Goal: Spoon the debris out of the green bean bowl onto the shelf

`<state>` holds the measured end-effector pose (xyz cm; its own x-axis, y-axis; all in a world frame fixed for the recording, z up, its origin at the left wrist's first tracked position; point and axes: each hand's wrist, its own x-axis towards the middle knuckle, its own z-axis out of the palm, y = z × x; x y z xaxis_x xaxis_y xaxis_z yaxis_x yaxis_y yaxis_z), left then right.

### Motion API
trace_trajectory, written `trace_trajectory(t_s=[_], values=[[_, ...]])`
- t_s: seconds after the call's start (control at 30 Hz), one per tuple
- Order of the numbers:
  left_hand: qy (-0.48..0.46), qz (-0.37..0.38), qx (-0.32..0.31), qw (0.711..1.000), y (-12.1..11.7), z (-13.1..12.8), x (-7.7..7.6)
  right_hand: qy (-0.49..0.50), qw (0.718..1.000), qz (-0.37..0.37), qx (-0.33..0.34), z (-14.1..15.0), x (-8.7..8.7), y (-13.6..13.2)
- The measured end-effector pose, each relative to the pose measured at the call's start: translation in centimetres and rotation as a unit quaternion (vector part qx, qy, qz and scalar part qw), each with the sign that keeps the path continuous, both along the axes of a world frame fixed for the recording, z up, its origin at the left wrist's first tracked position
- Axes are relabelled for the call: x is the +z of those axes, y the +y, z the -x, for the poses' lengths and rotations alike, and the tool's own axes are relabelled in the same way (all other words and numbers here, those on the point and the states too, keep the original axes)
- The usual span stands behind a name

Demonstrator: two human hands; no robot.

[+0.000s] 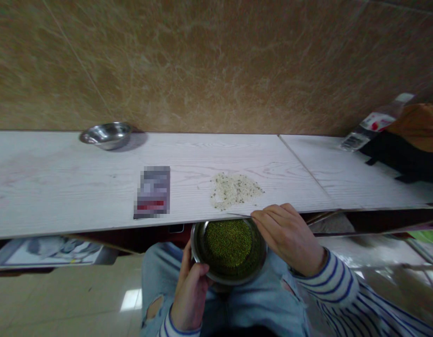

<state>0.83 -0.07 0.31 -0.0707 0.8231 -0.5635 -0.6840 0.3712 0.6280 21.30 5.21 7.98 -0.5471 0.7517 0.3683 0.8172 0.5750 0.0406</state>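
My left hand [191, 295] grips the left rim of a metal bowl [234, 282], thumb on the near side. Green mung beans [228, 243] cover its bottom. The bowl is over my lap, just below the table's front edge. At that edge, my right hand [290, 238] pinches a thin, dark, pointed tool [239, 215]; whether it is tweezers or a card seen edge-on, I cannot tell. The tool points left along the edge. Just beyond it lies a spread of white rice-like grains [234, 189] with green beans mixed in.
A blurred-out packet [153, 192] lies left of the grains on the white table [62, 187]. Near the wall stands another metal bowl [107, 135]. At the right, a plastic bottle [374, 124] leans on a black and brown bag [409, 145]. An open drawer [55, 250] juts out below left.
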Motion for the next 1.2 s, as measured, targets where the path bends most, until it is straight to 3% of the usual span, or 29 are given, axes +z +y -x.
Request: trace_trajectory(t_s=[1.2], values=[[0.014, -0.002, 0.004, 1.0, 0.0, 0.6, 0.0, 0.0, 1.0, -0.015, 0.002, 1.0, -0.1, 1.4]])
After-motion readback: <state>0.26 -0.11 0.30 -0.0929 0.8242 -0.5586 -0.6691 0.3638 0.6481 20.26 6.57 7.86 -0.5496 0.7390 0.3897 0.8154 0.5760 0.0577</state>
